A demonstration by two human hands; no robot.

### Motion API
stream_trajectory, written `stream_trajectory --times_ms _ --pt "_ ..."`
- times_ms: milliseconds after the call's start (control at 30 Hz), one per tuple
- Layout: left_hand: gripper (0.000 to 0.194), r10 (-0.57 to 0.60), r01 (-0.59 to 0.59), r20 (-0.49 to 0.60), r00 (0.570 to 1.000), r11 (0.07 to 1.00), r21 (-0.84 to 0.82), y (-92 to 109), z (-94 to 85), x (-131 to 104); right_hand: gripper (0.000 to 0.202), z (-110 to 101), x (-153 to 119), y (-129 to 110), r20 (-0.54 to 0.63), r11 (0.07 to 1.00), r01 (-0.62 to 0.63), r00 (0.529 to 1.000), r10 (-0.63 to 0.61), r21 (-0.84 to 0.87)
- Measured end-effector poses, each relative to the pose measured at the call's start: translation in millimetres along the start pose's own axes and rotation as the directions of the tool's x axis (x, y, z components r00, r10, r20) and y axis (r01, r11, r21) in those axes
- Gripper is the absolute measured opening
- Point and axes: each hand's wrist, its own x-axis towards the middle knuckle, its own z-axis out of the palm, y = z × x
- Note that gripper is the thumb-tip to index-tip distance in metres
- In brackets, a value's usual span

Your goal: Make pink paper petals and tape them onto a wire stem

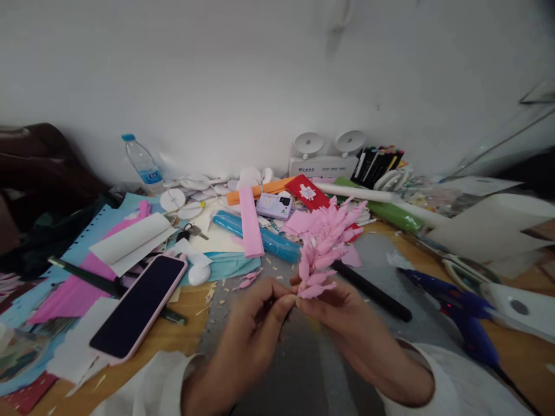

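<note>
A pink paper flower spray [323, 245], built of many small twisted buds, stands upright and leans a little right above my hands. My left hand [260, 323] is closed, its thumb and forefinger pinching at the base of the spray. Close against it, my right hand [340, 318] also grips the base, fingers wrapped behind the lowest buds. The fingertips of both hands meet there and hide the stem. A few loose pink buds [248, 279] lie on the grey mat [299, 370] just beyond my left hand.
A blue glue gun [459, 312] and scissors [462, 271] lie at right, a black rod [373, 292] nearer. At left rests a phone [139, 306] among coloured paper. Behind are a blue roll [277, 242], a purple phone [274, 206], markers [379, 164] and a water bottle [143, 162].
</note>
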Motion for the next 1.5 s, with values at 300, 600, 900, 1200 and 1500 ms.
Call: stream_trajectory --times_ms 300,600,900,1200,1500 --pt "0.015 0.287 -0.296 0.086 0.954 0.861 0.413 26 -19.0 -29 0.009 21 -17 -12 0.057 1.000 0.015 0.998 -0.016 0.014" --pt "0.009 0.481 -0.355 0.044 0.875 0.578 0.735 16 -26.2 -43 0.015 44 -22 -8 0.070 0.999 -0.030 0.997 0.033 -0.043" --pt "0.022 0.482 -0.381 -0.153 0.863 0.819 0.428 -4 -18.2 -39 0.021 38 -18 -1 0.093 0.975 0.023 0.996 -0.002 -0.219" --pt "0.016 -0.128 0.078 -0.288 0.949 0.980 -0.181 -11 -4.0 -21 0.029 30 -12 1 0.191 0.943 -0.002 0.979 0.069 -0.334" --pt "0.021 -0.260 0.212 -0.144 0.955 0.936 -0.282 -30 -2.5 -3 0.020 13 10 12 0.156 0.918 0.096 0.987 -0.038 -0.384"
